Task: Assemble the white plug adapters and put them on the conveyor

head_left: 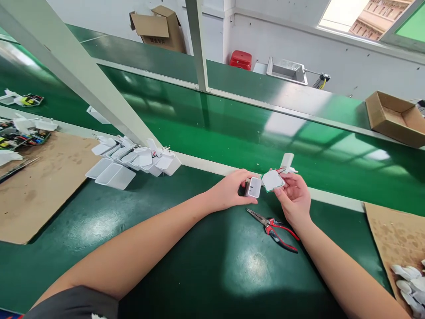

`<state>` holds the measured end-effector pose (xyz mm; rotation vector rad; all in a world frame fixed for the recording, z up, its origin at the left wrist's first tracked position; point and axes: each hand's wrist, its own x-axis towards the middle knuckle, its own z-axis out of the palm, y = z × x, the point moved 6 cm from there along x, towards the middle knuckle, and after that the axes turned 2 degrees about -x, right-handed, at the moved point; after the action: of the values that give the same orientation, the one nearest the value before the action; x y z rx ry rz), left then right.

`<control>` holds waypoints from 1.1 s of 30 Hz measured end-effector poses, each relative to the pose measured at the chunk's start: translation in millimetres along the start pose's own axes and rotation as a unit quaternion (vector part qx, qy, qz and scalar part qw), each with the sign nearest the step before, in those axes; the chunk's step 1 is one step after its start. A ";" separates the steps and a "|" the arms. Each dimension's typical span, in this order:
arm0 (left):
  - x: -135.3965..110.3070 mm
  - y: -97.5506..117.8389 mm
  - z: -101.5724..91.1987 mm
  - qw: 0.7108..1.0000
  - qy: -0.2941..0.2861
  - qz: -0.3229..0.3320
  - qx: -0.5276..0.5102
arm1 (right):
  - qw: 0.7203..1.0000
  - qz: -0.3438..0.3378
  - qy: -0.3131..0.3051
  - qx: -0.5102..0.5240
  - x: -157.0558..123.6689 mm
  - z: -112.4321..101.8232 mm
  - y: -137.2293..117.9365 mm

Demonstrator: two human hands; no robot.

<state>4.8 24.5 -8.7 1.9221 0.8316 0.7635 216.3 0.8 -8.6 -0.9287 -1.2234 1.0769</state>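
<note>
My left hand (230, 191) is closed around a white charger housing (254, 188), whose end with small dark slots faces me. Pinched in my right hand (294, 197) is a circuit board (272, 180) with a white pad over it and a green edge. A white plastic plug piece (287, 160) is just behind the board, by my right fingertips; wires seem to run between them. Housing and board are close together, with a narrow gap. Below my hands, red-and-black long-nose pliers (272, 229) lie on the dark green bench (206, 266).
Several white housings (116, 176) with plug pieces stand in a row at left. Circuit boards (26, 133) lie on a cardboard sheet (49, 186). White parts (410, 283) sit at lower right. Beyond runs a green conveyor belt (226, 133); a metal post (93, 75) slants down at left.
</note>
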 end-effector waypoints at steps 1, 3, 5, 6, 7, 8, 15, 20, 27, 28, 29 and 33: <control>1.0 2.1 -0.5 1.000 -0.003 0.013 0.005 | 1.000 -0.005 -0.007 -0.005 -0.9 2.2 -2.0; 1.9 5.4 -1.3 0.999 0.000 0.034 0.009 | 0.999 0.004 -0.034 -0.006 -1.8 7.6 -3.7; 1.6 6.7 -1.5 0.999 0.006 0.042 0.013 | 0.998 0.020 -0.063 0.001 -1.8 11.9 -3.6; 1.2 7.0 -1.3 0.999 0.007 0.043 0.014 | 0.997 0.028 -0.071 0.005 -1.4 12.9 -3.1; 0.8 7.2 -1.0 0.999 0.007 0.042 0.014 | 0.996 0.036 -0.075 0.009 -1.0 13.1 -2.3; 0.4 7.5 -0.8 0.999 0.007 0.040 0.015 | 0.996 0.045 -0.077 0.011 -0.5 12.8 -1.0; -1.2 11.3 -1.3 0.999 0.006 0.038 0.024 | 0.991 0.094 -0.096 0.019 0.7 10.8 6.9; -1.4 12.0 -1.7 0.999 0.001 0.044 0.019 | 0.988 0.102 -0.111 0.029 -0.7 10.1 9.9; -2.3 11.7 -2.9 0.999 -0.004 0.037 0.015 | 0.990 0.118 -0.062 0.034 1.1 1.6 15.5; -2.7 11.6 -2.9 0.999 -0.004 0.034 0.015 | 0.989 0.128 -0.067 0.037 1.6 2.2 16.5; -3.0 11.6 -3.0 0.999 -0.003 0.032 0.014 | 0.987 0.136 -0.074 0.041 2.1 2.9 17.1; -4.2 12.4 -2.7 0.999 -0.003 0.031 0.009 | 0.985 0.135 -0.101 0.037 3.9 4.7 16.7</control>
<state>3.4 17.7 2.6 1.9725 0.7798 0.7893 209.6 8.7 -23.0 -0.9640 -1.2360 1.4520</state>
